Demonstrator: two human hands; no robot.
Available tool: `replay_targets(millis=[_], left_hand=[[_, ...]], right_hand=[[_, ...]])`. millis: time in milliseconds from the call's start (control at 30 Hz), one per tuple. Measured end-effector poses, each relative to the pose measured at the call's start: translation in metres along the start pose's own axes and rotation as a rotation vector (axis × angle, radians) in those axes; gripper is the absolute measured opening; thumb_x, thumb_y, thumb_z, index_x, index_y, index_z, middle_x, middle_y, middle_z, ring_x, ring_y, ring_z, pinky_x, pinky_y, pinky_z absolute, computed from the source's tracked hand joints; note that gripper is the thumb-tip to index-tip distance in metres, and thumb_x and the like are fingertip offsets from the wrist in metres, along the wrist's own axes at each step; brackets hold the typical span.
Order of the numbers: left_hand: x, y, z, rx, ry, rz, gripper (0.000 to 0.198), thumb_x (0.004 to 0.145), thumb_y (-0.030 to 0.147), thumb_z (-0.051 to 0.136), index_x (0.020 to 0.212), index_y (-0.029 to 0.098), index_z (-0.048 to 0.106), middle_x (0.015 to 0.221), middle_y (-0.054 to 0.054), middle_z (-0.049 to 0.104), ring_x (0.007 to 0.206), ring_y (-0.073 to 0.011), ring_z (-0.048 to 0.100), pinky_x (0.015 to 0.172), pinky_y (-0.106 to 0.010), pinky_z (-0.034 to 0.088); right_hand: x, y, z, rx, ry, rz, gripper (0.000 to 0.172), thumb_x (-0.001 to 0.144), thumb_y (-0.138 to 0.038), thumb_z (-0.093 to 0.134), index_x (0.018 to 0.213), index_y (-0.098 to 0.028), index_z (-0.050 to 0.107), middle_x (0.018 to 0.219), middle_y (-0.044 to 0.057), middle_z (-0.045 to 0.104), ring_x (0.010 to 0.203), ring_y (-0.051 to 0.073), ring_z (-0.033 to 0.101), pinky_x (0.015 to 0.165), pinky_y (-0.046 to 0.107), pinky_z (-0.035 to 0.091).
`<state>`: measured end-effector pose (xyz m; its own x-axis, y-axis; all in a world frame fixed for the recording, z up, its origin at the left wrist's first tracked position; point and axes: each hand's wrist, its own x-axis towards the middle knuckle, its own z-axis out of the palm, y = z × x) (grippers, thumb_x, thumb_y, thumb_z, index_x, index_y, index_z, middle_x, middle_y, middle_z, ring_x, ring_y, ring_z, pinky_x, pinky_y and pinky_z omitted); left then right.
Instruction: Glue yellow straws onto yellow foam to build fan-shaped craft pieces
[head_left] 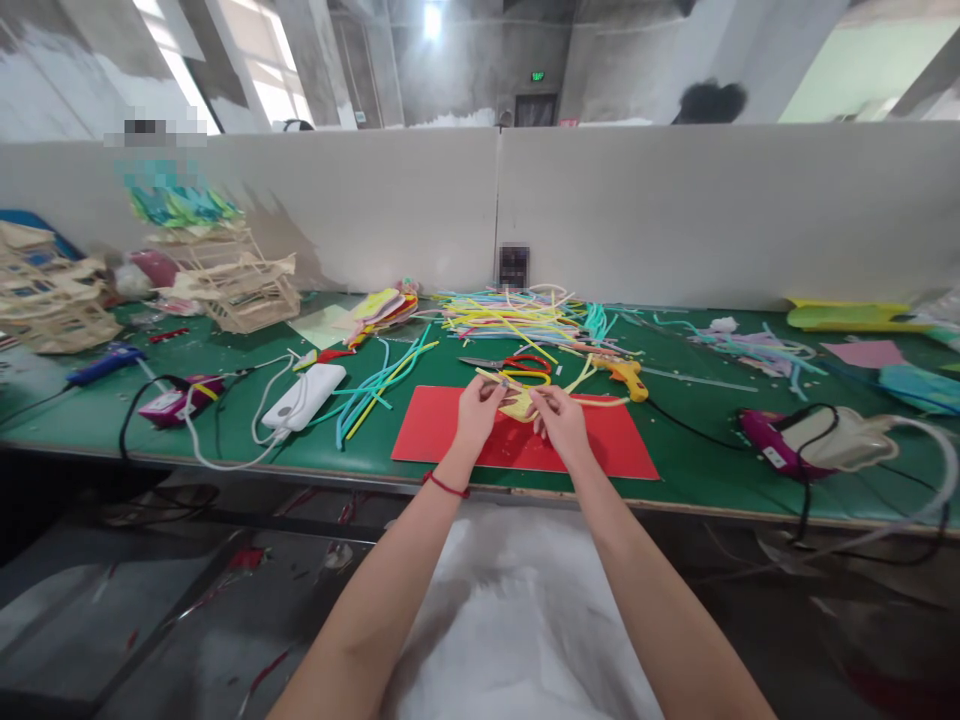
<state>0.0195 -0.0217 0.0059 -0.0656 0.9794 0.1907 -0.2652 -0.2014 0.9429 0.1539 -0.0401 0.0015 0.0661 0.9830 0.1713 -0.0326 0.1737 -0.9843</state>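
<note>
Both my hands are over a red sheet (600, 445) lying on the green table (105, 425). My left hand (478, 410) is closed in a pinch on a small yellow piece (519, 405), and a thin yellow strip runs up past its fingers. My right hand (561, 420) pinches the same yellow piece from the right, and a pale yellow strip (604, 402) trails off to the right from it. A red string circles my left wrist.
Red-handled scissors (517, 364) and a yellow glue gun (626, 374) lie just beyond my hands. A pile of coloured strips (510, 312), a white power bank (304, 397), a blue glue gun (105, 362), stick models (240, 285) and a purple device (772, 440) surround them.
</note>
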Motion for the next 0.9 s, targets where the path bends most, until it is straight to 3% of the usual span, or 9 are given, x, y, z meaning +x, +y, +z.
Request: replay_targets(millis=[133,567,700,833,900], left_hand=[[0.0,0.0,0.0,-0.005,0.0,0.002,0.035,0.066,0.046,0.07,0.082,0.018,0.056,0.082,-0.007,0.073,0.082,-0.0237,0.07,0.075,-0.039,0.057],[0.001,0.0,-0.001,0.026,0.035,-0.003,0.024,0.075,0.041,0.063,0.081,0.018,0.058,0.084,-0.008,0.072,0.081,-0.0243,0.07,0.072,-0.038,0.057],[0.0,0.005,-0.003,0.021,0.171,0.104,0.028,0.073,0.035,0.065,0.094,0.018,0.059,0.087,-0.007,0.071,0.075,-0.0193,0.069,0.069,-0.032,0.056],[-0.003,0.012,-0.008,0.091,0.362,0.192,0.019,0.072,0.03,0.065,0.085,0.015,0.063,0.082,-0.006,0.07,0.077,-0.0168,0.067,0.076,-0.031,0.053],[-0.003,0.016,-0.011,0.135,0.364,0.197,0.018,0.073,0.029,0.063,0.085,0.015,0.064,0.083,-0.006,0.07,0.079,-0.0167,0.067,0.078,-0.031,0.052]], right_hand=[[0.002,0.004,-0.001,-0.042,0.041,-0.048,0.034,0.067,-0.054,0.067,0.075,-0.021,0.062,0.055,-0.003,0.061,0.038,0.009,0.048,0.035,0.022,0.033],[-0.001,0.003,0.0,-0.138,0.066,-0.107,0.03,0.07,-0.053,0.066,0.074,-0.023,0.064,0.053,-0.003,0.06,0.042,0.012,0.048,0.044,0.025,0.039],[0.0,0.002,-0.005,-0.284,0.201,-0.217,0.029,0.076,-0.051,0.062,0.076,-0.022,0.066,0.063,0.0,0.062,0.061,0.015,0.057,0.059,0.027,0.045],[0.004,-0.004,-0.014,-0.546,0.273,-0.378,0.037,0.08,-0.055,0.056,0.075,-0.021,0.071,0.073,0.003,0.059,0.065,0.015,0.054,0.062,0.029,0.044],[0.008,-0.006,-0.02,-0.633,0.265,-0.438,0.04,0.081,-0.057,0.053,0.074,-0.022,0.072,0.081,0.006,0.058,0.069,0.016,0.055,0.062,0.029,0.044]])
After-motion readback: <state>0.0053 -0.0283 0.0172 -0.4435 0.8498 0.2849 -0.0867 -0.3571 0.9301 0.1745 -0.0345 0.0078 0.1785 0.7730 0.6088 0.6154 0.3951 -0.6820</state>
